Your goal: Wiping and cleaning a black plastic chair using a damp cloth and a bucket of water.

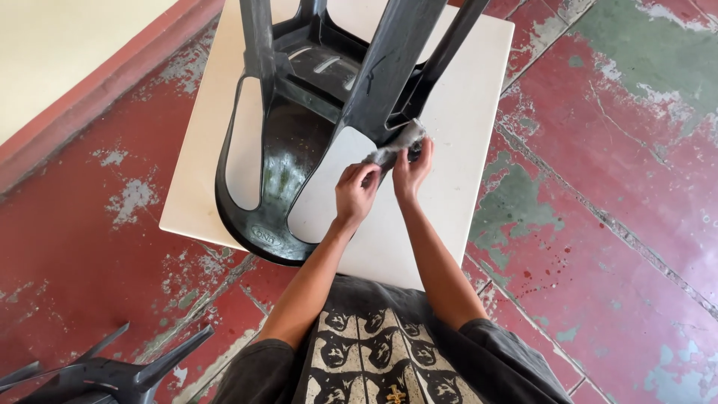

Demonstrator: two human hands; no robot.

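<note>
My left hand (pixel 356 192) and right hand (pixel 411 170) pinch a grey cloth (pixel 395 147) against the upturned black chair (pixel 299 142) on the white table (pixel 464 120). Chair legs run out of view; the cloth is partly hidden.

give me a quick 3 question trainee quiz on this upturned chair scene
1. True or false: the black plastic chair lies upside down on the white table.
2. What do both hands press against the chair? A) grey cloth B) brush C) sponge
3. Fill in: a second dark chair shows at the lower ____ corner.

Key
1. True.
2. A: the left hand and right hand hold a grey cloth at the base of a chair leg.
3. Left: second chair on the worn red floor.
</note>
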